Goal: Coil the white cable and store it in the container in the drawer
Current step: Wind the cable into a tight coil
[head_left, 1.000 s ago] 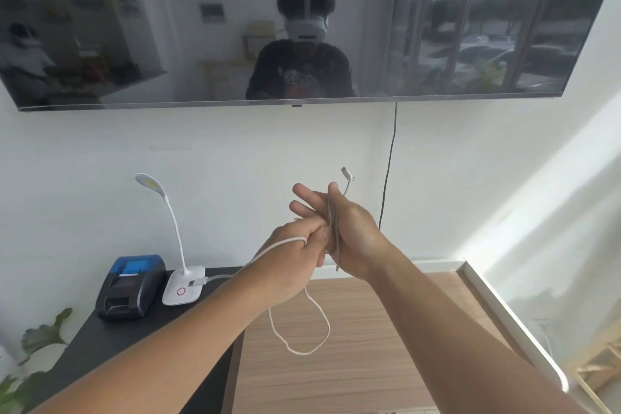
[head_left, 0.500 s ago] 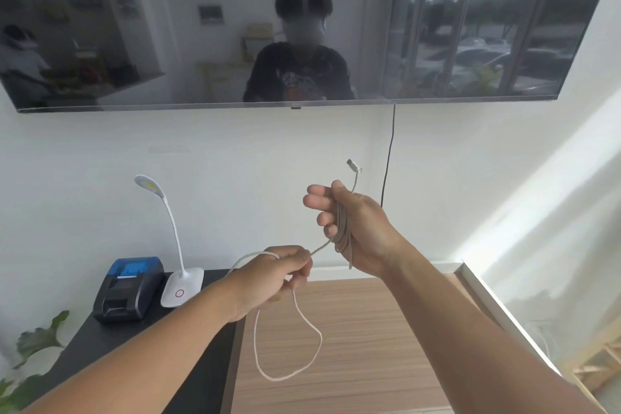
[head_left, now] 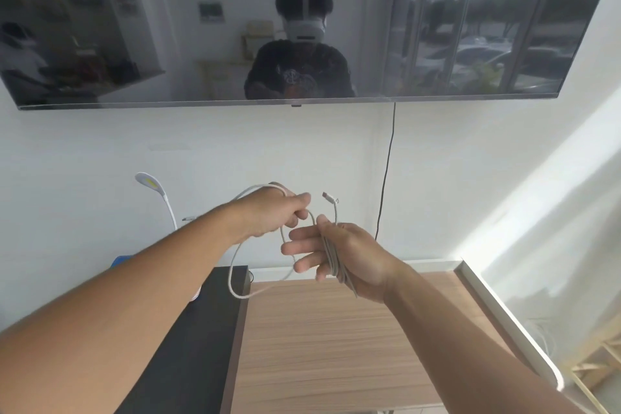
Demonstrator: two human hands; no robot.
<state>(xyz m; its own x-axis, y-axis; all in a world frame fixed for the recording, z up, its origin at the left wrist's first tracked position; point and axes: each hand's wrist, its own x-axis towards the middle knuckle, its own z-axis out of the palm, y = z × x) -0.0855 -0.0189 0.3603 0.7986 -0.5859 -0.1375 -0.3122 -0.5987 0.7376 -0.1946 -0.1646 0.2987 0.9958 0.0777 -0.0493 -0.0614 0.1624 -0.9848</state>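
Note:
The white cable is held in the air between both hands, above the desk. My right hand grips a bundle of several gathered loops across its palm, fingers partly spread. One plug end sticks up just above that hand. My left hand is closed on the loose strand, up and to the left of the right hand. From it the cable arcs over the wrist and hangs in one open loop down to the bundle. No drawer or container is in view.
A light wooden desk top lies below, with a white raised rim on the right. A black cabinet top adjoins on the left, carrying a white desk lamp. A dark wall screen hangs above, a black cord dropping from it.
My left hand has risen from below the right hand to above and left of it, carrying the strand up. The hanging loop is shorter. The right hand has dropped slightly.

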